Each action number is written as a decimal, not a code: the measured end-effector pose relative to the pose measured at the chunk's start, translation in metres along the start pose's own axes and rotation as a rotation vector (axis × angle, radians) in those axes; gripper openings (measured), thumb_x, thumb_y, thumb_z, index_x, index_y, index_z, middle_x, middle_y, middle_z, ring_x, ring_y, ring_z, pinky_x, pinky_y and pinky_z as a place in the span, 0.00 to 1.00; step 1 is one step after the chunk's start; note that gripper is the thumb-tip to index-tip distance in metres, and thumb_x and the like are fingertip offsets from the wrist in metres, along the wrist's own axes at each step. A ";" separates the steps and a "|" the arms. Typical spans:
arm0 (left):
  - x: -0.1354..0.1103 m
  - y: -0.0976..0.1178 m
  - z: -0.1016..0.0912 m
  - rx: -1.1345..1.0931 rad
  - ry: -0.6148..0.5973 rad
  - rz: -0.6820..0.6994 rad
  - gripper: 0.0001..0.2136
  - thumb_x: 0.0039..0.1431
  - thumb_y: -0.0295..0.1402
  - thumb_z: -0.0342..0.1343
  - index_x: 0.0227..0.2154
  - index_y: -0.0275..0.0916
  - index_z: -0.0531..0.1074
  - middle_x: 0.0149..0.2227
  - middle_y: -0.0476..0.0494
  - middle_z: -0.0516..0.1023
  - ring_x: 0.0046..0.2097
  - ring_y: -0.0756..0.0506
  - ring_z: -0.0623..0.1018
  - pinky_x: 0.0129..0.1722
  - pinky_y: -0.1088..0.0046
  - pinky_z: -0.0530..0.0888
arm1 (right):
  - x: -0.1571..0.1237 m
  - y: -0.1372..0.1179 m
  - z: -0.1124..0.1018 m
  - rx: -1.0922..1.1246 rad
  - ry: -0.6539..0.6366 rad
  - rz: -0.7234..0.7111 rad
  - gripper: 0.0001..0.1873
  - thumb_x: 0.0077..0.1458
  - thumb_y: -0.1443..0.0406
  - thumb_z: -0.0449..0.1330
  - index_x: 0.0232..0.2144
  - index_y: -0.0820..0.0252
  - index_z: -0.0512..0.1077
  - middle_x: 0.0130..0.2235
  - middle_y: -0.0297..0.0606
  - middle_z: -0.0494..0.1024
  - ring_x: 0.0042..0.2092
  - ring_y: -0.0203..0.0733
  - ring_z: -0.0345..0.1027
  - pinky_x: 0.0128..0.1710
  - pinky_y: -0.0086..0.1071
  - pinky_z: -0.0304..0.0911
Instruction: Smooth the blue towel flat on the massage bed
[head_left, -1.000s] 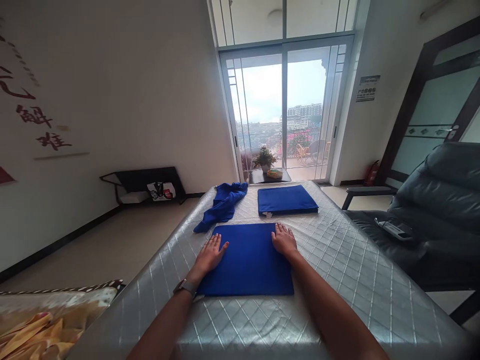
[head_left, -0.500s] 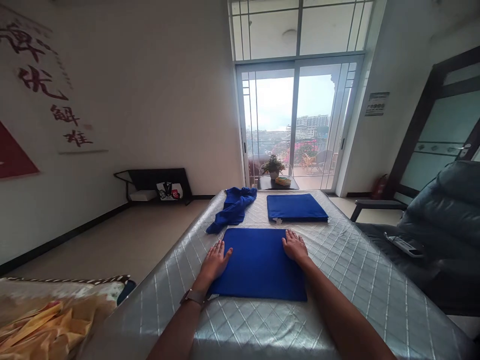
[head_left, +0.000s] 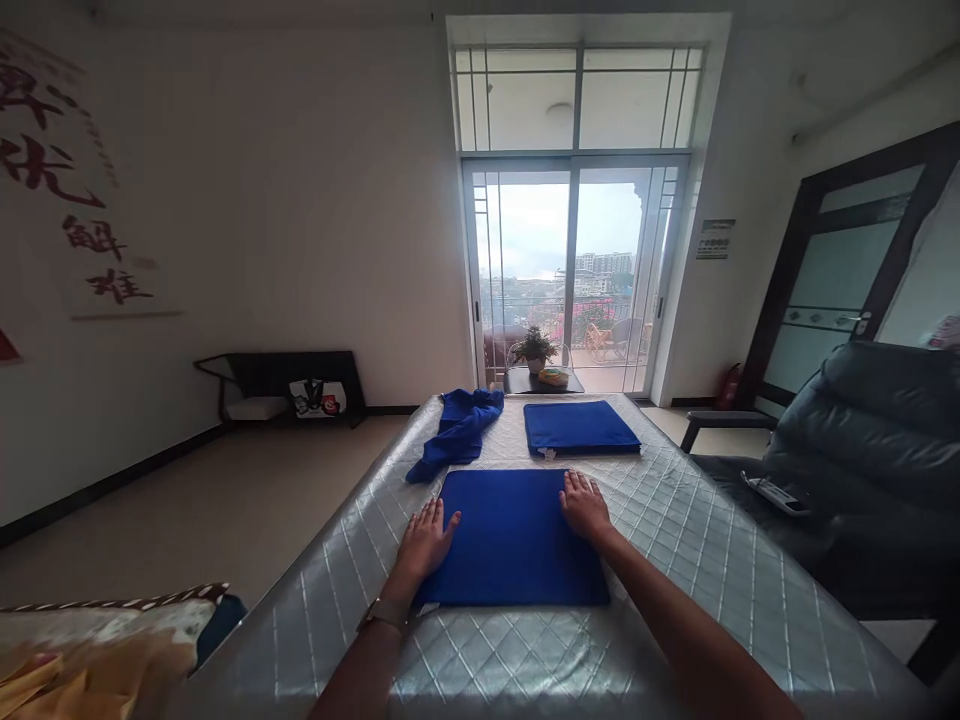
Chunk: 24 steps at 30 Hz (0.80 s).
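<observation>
A flat blue rectangle of fabric (head_left: 510,545), which looks like a folded cloth, lies near me on a table with a silvery quilted cover (head_left: 720,610). Along its left edge rests my left hand (head_left: 427,540), fingers stretched out and thumb on the cloth. My right hand (head_left: 586,502) lies flat at the far right corner, fingers extended. Neither hand grips anything. Beyond the right hand sits a stack of folded blue cloth (head_left: 581,426) with a small white tag. A crumpled blue cloth (head_left: 459,430) lies at the far left of the table.
A dark armchair (head_left: 832,450) with a white device (head_left: 776,493) on its seat stands to the right. Yellow-orange fabric (head_left: 67,690) lies at lower left. A potted plant (head_left: 535,348) stands on a small table past the far edge, before glass sliding doors.
The camera view has tilted up and turned slightly right. Both hands remain flat at the cloth's edges, and the cloths look unchanged.
</observation>
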<state>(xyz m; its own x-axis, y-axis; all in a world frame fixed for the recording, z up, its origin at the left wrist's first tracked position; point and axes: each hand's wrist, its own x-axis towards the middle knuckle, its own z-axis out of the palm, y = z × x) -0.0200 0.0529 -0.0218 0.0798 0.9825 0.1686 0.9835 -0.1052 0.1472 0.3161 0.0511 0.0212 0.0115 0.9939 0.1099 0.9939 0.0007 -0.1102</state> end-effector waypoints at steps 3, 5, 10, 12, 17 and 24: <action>0.000 0.000 -0.001 0.002 -0.007 0.002 0.36 0.69 0.52 0.30 0.66 0.28 0.57 0.69 0.29 0.55 0.70 0.38 0.57 0.68 0.54 0.54 | -0.019 0.000 0.003 0.003 -0.060 0.005 0.35 0.68 0.57 0.38 0.70 0.74 0.48 0.72 0.48 0.45 0.72 0.45 0.35 0.69 0.41 0.31; 0.000 0.000 -0.001 0.007 -0.019 -0.003 0.36 0.70 0.51 0.31 0.67 0.26 0.56 0.69 0.29 0.54 0.70 0.38 0.56 0.68 0.54 0.53 | -0.029 0.000 0.005 0.018 -0.112 0.023 0.37 0.68 0.55 0.37 0.70 0.74 0.46 0.72 0.48 0.43 0.72 0.46 0.35 0.69 0.42 0.31; 0.000 -0.001 -0.004 0.008 -0.032 -0.006 0.35 0.70 0.51 0.32 0.67 0.27 0.56 0.69 0.31 0.54 0.70 0.39 0.56 0.69 0.52 0.51 | -0.036 -0.002 0.006 0.043 -0.159 0.056 0.37 0.68 0.54 0.36 0.71 0.73 0.43 0.73 0.45 0.40 0.73 0.46 0.33 0.69 0.42 0.30; 0.000 -0.001 -0.003 0.011 -0.031 -0.011 0.35 0.70 0.51 0.32 0.67 0.28 0.56 0.69 0.31 0.55 0.70 0.39 0.56 0.69 0.51 0.50 | -0.036 -0.002 0.004 0.052 -0.165 0.054 0.37 0.68 0.54 0.35 0.71 0.73 0.43 0.73 0.45 0.39 0.73 0.47 0.32 0.69 0.42 0.30; -0.001 -0.004 -0.002 0.029 -0.004 -0.010 0.34 0.70 0.50 0.33 0.66 0.29 0.58 0.69 0.31 0.57 0.70 0.38 0.58 0.68 0.50 0.52 | -0.037 -0.002 0.001 0.090 -0.171 0.042 0.38 0.68 0.53 0.34 0.71 0.72 0.42 0.73 0.45 0.39 0.73 0.47 0.31 0.69 0.42 0.29; -0.004 0.024 -0.020 0.102 0.308 0.177 0.30 0.70 0.46 0.35 0.63 0.30 0.65 0.64 0.31 0.68 0.66 0.37 0.65 0.68 0.51 0.56 | -0.035 -0.002 0.003 0.117 -0.182 0.055 0.38 0.68 0.54 0.35 0.71 0.73 0.42 0.73 0.45 0.39 0.73 0.47 0.31 0.69 0.43 0.28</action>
<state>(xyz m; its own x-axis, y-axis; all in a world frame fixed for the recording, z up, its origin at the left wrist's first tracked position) -0.0005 0.0432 0.0007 0.2131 0.8564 0.4703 0.9711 -0.2385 -0.0056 0.3129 0.0171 0.0144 0.0353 0.9963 -0.0782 0.9727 -0.0522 -0.2261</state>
